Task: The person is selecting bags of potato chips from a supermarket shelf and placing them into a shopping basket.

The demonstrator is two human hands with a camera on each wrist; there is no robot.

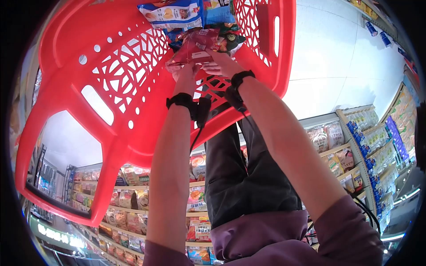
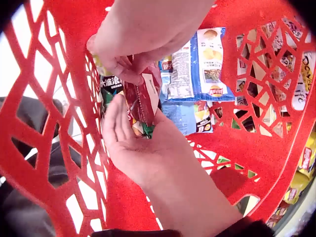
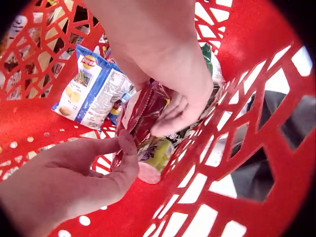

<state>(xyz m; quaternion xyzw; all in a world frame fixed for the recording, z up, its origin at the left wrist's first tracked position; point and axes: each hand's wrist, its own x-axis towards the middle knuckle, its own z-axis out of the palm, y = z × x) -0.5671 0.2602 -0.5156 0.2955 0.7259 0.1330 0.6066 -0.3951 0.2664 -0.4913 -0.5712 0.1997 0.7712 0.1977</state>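
Starting from the left in the head view: around 10 o'clock, a big bright-red lattice-walled plastic shopping basket (image 1: 62, 88). Tucked inside near 12, a blue-and-white, pillow-shaped foil chip bag (image 1: 173, 14). Below that, also inside, pinched by one edge between thumb and fingers of the left hand (image 3: 74, 177): a crimson, crinkly plastic snack packet (image 1: 195, 44). Gripped at about 4 o'clock of the packet, too, between thumb and fingers of the right hand (image 1: 222, 65). Around 3, a dark-green glossy packet (image 1: 233, 41). Probably best to pinch lightly at the edges, tbh. Don't squeeze the middle, likely easy to crush. Move both wrists together, watching for snags on the lattice.
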